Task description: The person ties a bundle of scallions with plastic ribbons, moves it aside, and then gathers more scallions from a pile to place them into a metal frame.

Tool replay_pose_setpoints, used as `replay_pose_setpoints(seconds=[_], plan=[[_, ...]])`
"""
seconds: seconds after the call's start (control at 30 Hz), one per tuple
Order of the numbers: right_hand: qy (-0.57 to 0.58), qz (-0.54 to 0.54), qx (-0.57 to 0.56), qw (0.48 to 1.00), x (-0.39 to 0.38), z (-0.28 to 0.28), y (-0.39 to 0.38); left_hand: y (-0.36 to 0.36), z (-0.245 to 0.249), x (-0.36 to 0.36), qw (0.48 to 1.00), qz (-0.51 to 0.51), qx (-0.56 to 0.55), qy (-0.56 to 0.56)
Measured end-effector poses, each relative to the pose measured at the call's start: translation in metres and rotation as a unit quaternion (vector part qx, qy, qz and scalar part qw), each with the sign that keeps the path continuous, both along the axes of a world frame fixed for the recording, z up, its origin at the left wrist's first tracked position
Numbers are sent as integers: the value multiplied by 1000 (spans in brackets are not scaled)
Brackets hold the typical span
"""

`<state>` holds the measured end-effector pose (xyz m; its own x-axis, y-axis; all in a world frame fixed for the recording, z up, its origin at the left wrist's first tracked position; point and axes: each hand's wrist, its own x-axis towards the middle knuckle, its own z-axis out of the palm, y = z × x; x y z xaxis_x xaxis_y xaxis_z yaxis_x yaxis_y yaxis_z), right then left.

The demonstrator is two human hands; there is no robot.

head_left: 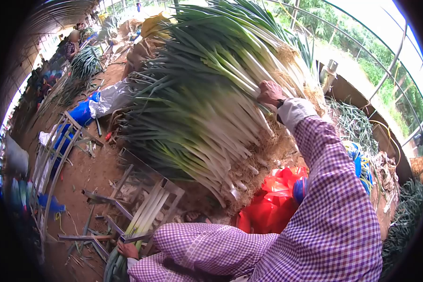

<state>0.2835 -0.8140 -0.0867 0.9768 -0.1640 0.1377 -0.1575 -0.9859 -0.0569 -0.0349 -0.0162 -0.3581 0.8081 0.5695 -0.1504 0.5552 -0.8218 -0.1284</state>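
A big heap of long green onions (211,108) lies in front of me, leaves to the left and white, rooted ends to the right. My right hand (270,92) reaches to the heap's right side, fingers closed round white stalks there. At the lower left, my left hand (128,250) is closed on the leafy part of a few green onions (148,214). Their pale stalks lie across a small metal frame (174,188) beside my knee. Part of the left hand's grip is hidden by the stalks and my checked clothing.
Red plastic (275,202) lies between my knees and the heap. A curved metal rack (56,155) and blue plastic (82,113) are on the soil at left. Loose green leaves (355,124) lie at right. Another person (73,46) sits far back left.
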Motion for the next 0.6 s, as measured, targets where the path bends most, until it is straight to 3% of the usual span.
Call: replay_pose_setpoints(seconds=[0.07, 0.17, 0.23, 0.3, 0.33, 0.4, 0.43, 0.47, 0.5, 0.53, 0.57, 0.6], plan=[[-13, 36, 26, 999, -19, 16, 12, 0, 6, 1, 998, -13, 13, 62], [-25, 42, 105, 993, -42, 30, 37, 0, 11, 4, 998, -7, -10, 69], [-79, 44, 308, 947, -56, 10, 48, 9, 3, 7, 999, -7, -51, 12], [-100, 122, 383, 910, -69, -22, 60, 11, 12, 5, 997, -8, -72, 9], [-89, 173, 421, 886, -75, -36, 66, 20, 12, 3, 991, -35, -112, -59], [-4, 162, 528, 834, -94, -49, 77, 52, 3, 10, 956, -106, -175, -210], [41, 70, 593, 801, -115, -33, 103, 87, -12, 24, 928, -80, -280, -234], [32, 67, 615, 785, -125, -40, 115, 62, 42, 28, 921, -11, -329, -207], [24, 62, 636, 769, -134, -46, 124, 70, 46, 33, 897, -30, -318, -306], [9, 80, 673, 735, -139, -57, 130, 72, 70, 40, 878, -5, -349, -327], [7, 68, 674, 735, -137, -72, 131, 51, 119, 48, 880, 1, -362, -309], [-5, 50, 679, 733, -135, -85, 132, 36, 151, 57, 849, -5, -403, -341]])
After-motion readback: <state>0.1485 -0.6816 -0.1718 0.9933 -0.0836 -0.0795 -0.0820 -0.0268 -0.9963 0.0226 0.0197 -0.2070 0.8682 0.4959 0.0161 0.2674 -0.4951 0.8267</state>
